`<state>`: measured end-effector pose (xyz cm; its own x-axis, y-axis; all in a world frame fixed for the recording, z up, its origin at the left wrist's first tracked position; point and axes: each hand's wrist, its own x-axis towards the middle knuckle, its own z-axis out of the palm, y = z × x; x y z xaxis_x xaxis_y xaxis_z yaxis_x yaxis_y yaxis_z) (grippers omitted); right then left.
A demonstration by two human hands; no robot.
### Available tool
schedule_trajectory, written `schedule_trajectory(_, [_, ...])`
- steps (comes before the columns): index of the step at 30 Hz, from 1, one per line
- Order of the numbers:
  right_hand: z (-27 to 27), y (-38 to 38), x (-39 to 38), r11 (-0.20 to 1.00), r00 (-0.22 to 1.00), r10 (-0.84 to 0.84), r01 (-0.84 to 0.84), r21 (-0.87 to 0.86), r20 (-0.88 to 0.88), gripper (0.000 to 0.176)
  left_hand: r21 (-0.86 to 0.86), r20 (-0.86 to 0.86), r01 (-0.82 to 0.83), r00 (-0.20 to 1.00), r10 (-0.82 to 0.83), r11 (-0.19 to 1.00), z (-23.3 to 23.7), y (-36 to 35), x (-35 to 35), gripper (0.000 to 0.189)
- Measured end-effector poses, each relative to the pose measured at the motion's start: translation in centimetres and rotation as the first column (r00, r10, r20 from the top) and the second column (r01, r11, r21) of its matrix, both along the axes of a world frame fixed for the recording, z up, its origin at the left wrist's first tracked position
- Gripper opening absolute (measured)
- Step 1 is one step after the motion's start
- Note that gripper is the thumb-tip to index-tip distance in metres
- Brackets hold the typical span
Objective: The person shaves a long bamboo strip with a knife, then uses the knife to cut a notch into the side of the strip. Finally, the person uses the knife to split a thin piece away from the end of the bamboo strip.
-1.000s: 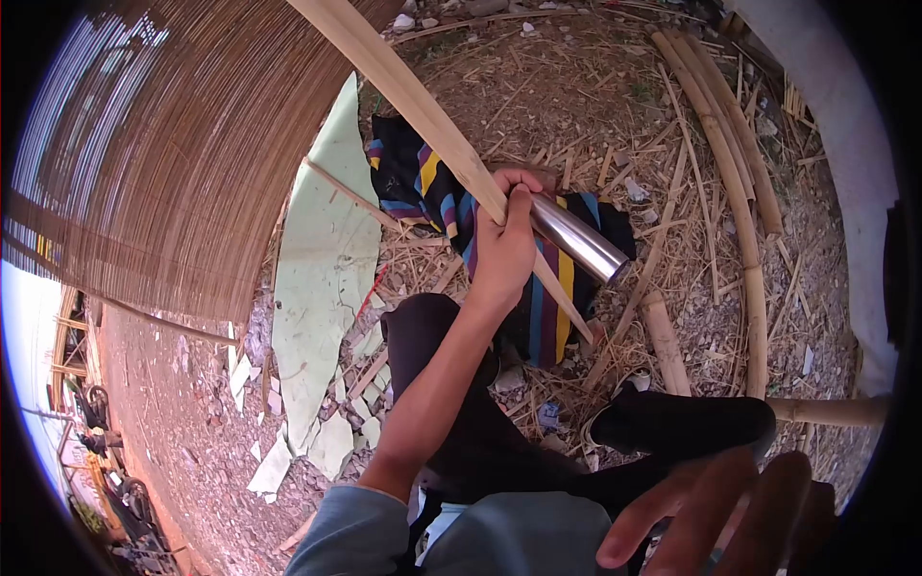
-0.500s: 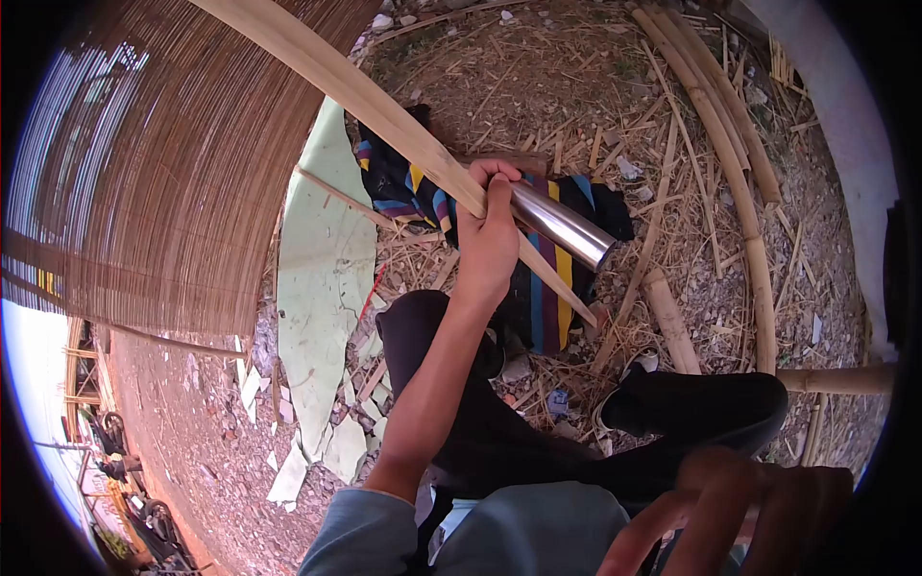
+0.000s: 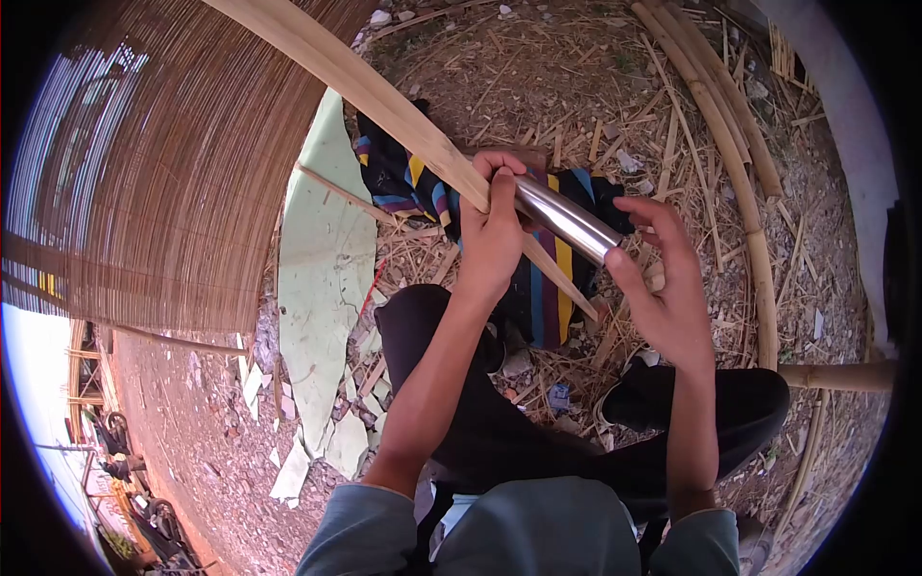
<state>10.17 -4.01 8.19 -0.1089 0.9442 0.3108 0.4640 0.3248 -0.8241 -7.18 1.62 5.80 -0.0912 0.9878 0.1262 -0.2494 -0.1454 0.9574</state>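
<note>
My left hand (image 3: 492, 235) is closed around a long split bamboo strip (image 3: 370, 91) and the near end of a shiny metal cylinder (image 3: 571, 219). The strip slants from the upper left, passes through the hand and tapers to its lower end close to the ground. The cylinder sticks out to the lower right from the fingers. My right hand (image 3: 665, 288) is at the cylinder's far end, thumb tip right at its rim, fingers curved and apart with nothing in them. Beneath both lies a black cloth with coloured stripes (image 3: 549, 288).
Bamboo poles (image 3: 740, 182) lie along the right side. A pale green broken sheet (image 3: 322, 269) stretches over the ground at left, near a slatted bamboo screen (image 3: 182, 173). Straw and splinters (image 3: 519, 67) cover the dirt. My legs (image 3: 509, 422) are folded below.
My right hand has come up from the lower right corner to the cylinder's far end. The left hand keeps its hold on the strip and cylinder, almost unmoved.
</note>
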Motion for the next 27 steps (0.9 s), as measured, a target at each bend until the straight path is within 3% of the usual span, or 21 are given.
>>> schedule_trajectory(2, [-0.6, 0.5, -1.1, 0.999, 0.999, 0.031, -0.033, -0.037, -0.042, 0.044, 0.000, -0.103, 0.003, 0.995, -0.003, 1.000, 0.1, -0.2, 0.2, 0.014])
schedule_trajectory(10, [0.6, 2.1, -0.7, 0.966, 0.953, 0.164, -0.207, -0.157, -0.253, 0.038, 0.045, -0.112, 0.082, 0.991, -0.076, 0.996, -0.2, 0.1, -0.3, 0.013])
schedule_trajectory(12, [1.3, 2.1, -0.3, 0.977, 0.982, 0.183, -0.176, -0.121, 0.047, 0.043, 0.019, -0.222, 0.179, 0.960, -0.171, 0.984, 0.4, -0.5, -0.1, 0.015])
schedule_trajectory(15, [1.2, 2.1, -1.4, 0.978, 0.979, 0.178, -0.165, -0.124, 0.097, 0.039, 0.140, -0.291, 0.287, 0.927, -0.237, 0.948, 0.4, -0.9, 0.8, 0.018])
schedule_trajectory(20, [0.8, 1.7, -1.2, 0.961, 0.984, 0.136, -0.102, -0.256, 0.118, 0.036, 0.025, -0.195, 0.290, 0.940, -0.280, 0.957, 0.7, -1.1, 0.8, 0.025])
schedule_trajectory(21, [-1.3, 1.6, -1.1, 0.986, 0.993, 0.112, -0.114, -0.119, -0.027, 0.039, 0.027, -0.167, 0.291, 0.945, -0.282, 0.956, 0.7, -1.2, 0.7, 0.026])
schedule_trajectory(25, [-7.3, -0.8, -0.4, 0.993, 0.987, -0.016, -0.003, -0.118, -0.160, 0.042, 0.087, -0.254, 0.120, 0.962, -0.095, 0.989, 0.4, -0.3, -0.1, 0.030])
schedule_trajectory(26, [-8.8, -1.7, 0.0, 0.948, 0.941, -0.064, -0.047, -0.316, -0.333, 0.039, 0.104, -0.309, 0.037, 0.951, -0.003, 0.994, 0.2, -0.1, -0.4, 0.031])
schedule_trajectory(27, [-10.4, -2.8, 0.5, 0.863, 0.864, -0.148, -0.125, -0.489, -0.481, 0.035, 0.108, -0.257, -0.028, 0.965, 0.055, 0.994, 0.6, -0.2, -0.5, 0.031])
